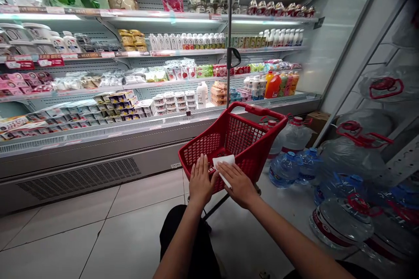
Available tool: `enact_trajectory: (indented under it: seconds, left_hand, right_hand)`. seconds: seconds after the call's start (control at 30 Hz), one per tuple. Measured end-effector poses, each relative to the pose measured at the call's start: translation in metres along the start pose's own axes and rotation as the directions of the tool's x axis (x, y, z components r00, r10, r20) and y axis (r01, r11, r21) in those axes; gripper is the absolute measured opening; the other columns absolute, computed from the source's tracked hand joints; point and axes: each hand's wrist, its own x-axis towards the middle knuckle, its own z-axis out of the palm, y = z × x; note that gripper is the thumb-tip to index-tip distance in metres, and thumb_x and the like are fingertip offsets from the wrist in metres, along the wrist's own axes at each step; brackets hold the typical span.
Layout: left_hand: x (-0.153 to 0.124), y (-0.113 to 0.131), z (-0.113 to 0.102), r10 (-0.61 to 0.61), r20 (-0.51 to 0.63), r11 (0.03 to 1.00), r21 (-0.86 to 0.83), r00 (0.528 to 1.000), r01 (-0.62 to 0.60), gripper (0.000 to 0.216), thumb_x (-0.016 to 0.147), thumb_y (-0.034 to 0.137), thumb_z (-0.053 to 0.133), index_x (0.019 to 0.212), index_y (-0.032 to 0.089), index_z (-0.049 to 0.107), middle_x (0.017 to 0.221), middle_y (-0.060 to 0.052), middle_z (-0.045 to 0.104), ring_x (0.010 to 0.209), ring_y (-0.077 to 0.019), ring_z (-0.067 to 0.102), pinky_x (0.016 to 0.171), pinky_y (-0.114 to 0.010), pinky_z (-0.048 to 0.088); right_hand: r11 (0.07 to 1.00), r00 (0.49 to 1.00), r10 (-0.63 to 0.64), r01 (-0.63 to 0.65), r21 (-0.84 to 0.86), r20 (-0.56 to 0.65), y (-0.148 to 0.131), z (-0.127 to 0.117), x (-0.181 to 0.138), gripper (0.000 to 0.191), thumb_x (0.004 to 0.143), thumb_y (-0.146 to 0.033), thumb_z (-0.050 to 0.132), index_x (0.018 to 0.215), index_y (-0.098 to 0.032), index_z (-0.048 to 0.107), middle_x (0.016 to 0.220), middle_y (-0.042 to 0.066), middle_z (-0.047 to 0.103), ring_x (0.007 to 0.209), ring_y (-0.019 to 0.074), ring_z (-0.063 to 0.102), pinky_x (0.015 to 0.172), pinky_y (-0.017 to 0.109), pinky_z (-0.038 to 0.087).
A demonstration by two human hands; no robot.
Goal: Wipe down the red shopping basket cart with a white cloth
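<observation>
A red plastic shopping cart (252,161) with a lattice basket stands in front of me, its handle at the far upper right. My left hand (200,182) rests against the near side of the basket, fingers stretched out and holding nothing. Beside it, my right hand (238,184) holds a folded white cloth (224,160) to the basket's near rim, fingers over it. Part of the cloth is hidden under that hand. Whether it is paper or fabric I cannot tell.
Behind the cart runs a refrigerated display case (157,135) stocked with yogurt cups, bottles and bags. A dark vertical pole (229,30) crosses it. Large water bottles (340,222) crowd the floor and rack on the right. Pale floor tiles (62,244) lie at the left.
</observation>
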Motion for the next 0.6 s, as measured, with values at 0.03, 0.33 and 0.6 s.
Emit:
enact_trajectory:
  seconds: [0.03, 0.33, 0.6]
  left_hand:
    - [-0.001, -0.002, -0.001, 0.005, -0.009, 1.0, 0.005, 1.0, -0.005, 0.076, 0.108, 0.059, 0.025, 0.169, 0.021, 0.002, 0.172, -0.007, 0.025, 0.158, -0.023, 0.027, 0.13, -0.045, 0.026]
    - [0.002, -0.051, -0.008, -0.037, 0.0, 0.998, 0.051, 0.999, 0.037, 0.074, 0.108, 0.059, 0.025, 0.168, 0.026, -0.004, 0.17, -0.006, 0.031, 0.156, -0.0241, 0.033, 0.13, -0.051, 0.022]
    - [0.003, 0.007, 0.002, 0.1, -0.06, 0.995, 0.012, 0.993, -0.1, 0.08, 0.107, 0.058, 0.034, 0.167, 0.026, -0.007, 0.171, -0.004, 0.028, 0.157, -0.0243, 0.031, 0.13, -0.049, 0.024]
  right_hand:
    - [1.0, 1.0, -0.012, 0.012, -0.001, 0.008, 0.003, -0.001, 0.001, 0.07, 0.099, -0.022, 0.043, 0.167, -0.022, 0.024, 0.169, 0.002, 0.035, 0.156, 0.0205, 0.031, 0.13, 0.046, 0.022]
    - [0.967, 0.981, 0.189, -0.194, -0.163, -0.048, 0.102, -0.038, -0.013, 0.062, 0.1, -0.024, 0.041, 0.162, -0.024, 0.039, 0.161, 0.004, 0.048, 0.15, 0.023, 0.042, 0.128, 0.048, 0.023]
    - [0.978, 0.99, 0.137, -0.141, -0.151, -0.033, 0.042, -0.023, -0.006, 0.059, 0.102, -0.028, 0.04, 0.16, -0.015, 0.041, 0.164, 0.005, 0.044, 0.153, 0.0229, 0.037, 0.128, 0.045, 0.023]
